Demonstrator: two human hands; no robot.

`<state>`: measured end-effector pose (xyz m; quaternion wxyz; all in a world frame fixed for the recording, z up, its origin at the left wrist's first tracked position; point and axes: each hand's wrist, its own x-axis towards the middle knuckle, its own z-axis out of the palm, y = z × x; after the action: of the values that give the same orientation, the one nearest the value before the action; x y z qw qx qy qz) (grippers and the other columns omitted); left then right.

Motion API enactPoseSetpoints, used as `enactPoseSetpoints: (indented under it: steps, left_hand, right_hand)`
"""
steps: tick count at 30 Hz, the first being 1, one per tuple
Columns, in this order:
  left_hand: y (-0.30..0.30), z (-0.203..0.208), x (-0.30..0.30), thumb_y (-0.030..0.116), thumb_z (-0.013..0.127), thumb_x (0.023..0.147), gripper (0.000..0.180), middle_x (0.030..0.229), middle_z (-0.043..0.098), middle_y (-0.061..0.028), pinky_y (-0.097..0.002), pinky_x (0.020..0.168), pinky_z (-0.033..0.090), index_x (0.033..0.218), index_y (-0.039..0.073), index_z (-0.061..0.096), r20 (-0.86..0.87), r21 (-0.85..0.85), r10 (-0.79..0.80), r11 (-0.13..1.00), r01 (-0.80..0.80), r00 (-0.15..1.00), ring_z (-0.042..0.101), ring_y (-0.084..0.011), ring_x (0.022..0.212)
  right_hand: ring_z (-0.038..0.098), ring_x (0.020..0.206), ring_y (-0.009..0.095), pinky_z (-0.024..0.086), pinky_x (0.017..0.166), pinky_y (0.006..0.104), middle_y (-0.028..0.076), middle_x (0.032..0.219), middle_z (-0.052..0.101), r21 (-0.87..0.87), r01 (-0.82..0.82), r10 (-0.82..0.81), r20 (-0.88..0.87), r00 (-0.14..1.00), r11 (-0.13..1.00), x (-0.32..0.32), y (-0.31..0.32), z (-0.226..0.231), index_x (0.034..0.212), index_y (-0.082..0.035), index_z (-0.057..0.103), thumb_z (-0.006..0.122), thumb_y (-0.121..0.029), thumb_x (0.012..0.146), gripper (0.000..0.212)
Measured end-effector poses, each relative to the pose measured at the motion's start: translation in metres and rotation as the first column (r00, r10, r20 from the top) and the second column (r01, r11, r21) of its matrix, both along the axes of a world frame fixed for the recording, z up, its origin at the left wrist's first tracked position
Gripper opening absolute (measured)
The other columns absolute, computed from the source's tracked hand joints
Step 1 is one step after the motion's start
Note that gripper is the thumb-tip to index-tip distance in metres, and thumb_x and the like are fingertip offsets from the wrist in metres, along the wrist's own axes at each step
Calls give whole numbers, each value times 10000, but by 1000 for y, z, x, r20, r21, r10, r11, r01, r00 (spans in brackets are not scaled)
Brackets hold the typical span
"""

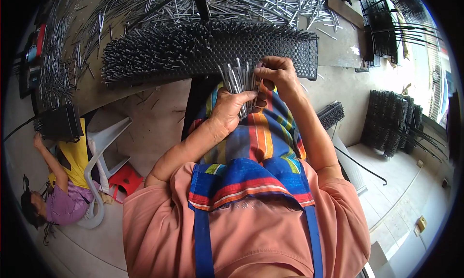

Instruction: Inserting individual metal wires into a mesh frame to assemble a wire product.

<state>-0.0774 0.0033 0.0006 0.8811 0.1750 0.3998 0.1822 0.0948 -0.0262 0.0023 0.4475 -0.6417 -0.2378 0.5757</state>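
Note:
My left hand (226,107) is wrapped round a bundle of thin, shiny grey strips (236,80), held upright above my lap with the tops fanned out. Beside it, the fingers of my right hand (279,74) are pinched together near the bundle's right edge; what is between them is too small to make out. Just beyond both hands lies a long black perforated panel (295,50). Dense dark bristles (150,53) stand in the holes over its left and middle parts, while the near right part shows bare holes.
Many loose grey strips (270,2) are strewn over the table (94,92). At the left a co-worker (67,200) sits on a white chair (99,176) with a black panel piece, near a red stool (124,181). Stacked black bristle panels (386,116) stand on the floor at the right.

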Motion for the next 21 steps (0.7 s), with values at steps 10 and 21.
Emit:
enactPoseSetpoints:
  steps: [10, 21]
  left_hand:
    - [-3, 5, 9, -43, 607, 841, 178, 857, 702, -119, -311, 548, 593, 1006, -7, 662, -52, 57, 12, 998, -9, 999, 696, -216, 644]
    - [-6, -18, 9, -38, 646, 836, 115, 851, 714, -123, -347, 654, 596, 940, -14, 689, -184, -66, 45, 996, -58, 982, 700, -203, 720]
  right_hand:
    - [492, 461, 56, 361, 427, 208, 7, 608, 589, -9, 88, -89, -113, 990, 996, 5, -7, -1, 771, -20, 635, 688, -97, 869, 136]
    - [500, 569, 48, 378, 510, 196, 5, 738, 622, 638, 261, -574, 349, 741, 725, 42, 17, 2, 869, 10, 690, 704, -3, 832, 41]
